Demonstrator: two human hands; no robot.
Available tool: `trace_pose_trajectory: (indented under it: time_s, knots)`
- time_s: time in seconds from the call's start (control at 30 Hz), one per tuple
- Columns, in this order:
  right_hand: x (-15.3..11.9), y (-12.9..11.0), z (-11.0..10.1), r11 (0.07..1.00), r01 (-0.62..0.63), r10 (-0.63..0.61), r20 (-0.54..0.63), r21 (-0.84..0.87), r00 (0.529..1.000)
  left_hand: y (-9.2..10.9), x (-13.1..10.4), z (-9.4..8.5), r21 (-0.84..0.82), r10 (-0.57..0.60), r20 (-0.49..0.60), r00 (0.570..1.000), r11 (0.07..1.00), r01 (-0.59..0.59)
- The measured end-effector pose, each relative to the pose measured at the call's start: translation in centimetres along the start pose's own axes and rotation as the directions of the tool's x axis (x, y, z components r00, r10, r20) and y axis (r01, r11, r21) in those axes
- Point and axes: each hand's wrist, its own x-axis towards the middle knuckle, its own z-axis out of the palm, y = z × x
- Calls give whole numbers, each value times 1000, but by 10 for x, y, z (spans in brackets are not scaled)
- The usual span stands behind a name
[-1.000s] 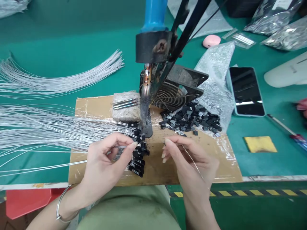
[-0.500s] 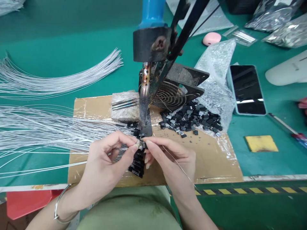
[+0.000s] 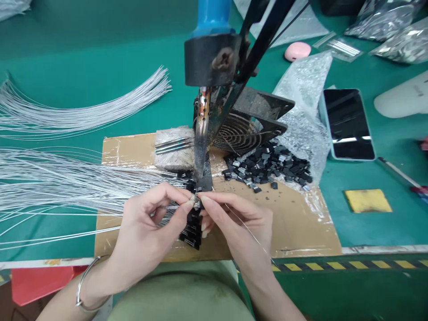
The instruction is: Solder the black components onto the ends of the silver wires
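Thumb and forefinger of my left hand [image 3: 152,232] are pinched on the end of a white wire, beside a small black connector [image 3: 197,204]. My right hand [image 3: 237,223] pinches that connector from the other side, and a thin solder wire [image 3: 249,231] runs out under its fingers. Just above the fingertips is the metal tip of a soldering iron [image 3: 200,156] with a blue handle [image 3: 214,15]. Below them lies a row of black connectors [image 3: 193,232] joined to white wires [image 3: 67,178]. The exact contact at the fingertips is too small to tell.
Cardboard [image 3: 301,227] covers the front of the green table. Right of the iron are a fan [image 3: 244,131], a pile of loose black connectors [image 3: 274,165], bubble wrap [image 3: 304,89], a phone [image 3: 349,122] and a yellow sponge [image 3: 368,201]. Another wire bundle [image 3: 100,104] lies at the left.
Both hands keep nearly the same pose, with the connector shifted very slightly left between the fingertips. The view has moved a little, so objects on the right appear farther right.
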Motion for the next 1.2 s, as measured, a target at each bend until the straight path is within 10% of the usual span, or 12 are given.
trace_pose_trajectory:
  time_s: [1.2]
  knots:
    - [-7, -1, -21, 791, 365, -371, 88, -492, 924, 5, 16, 7, 26, -53, -97, 994, 998, 55]
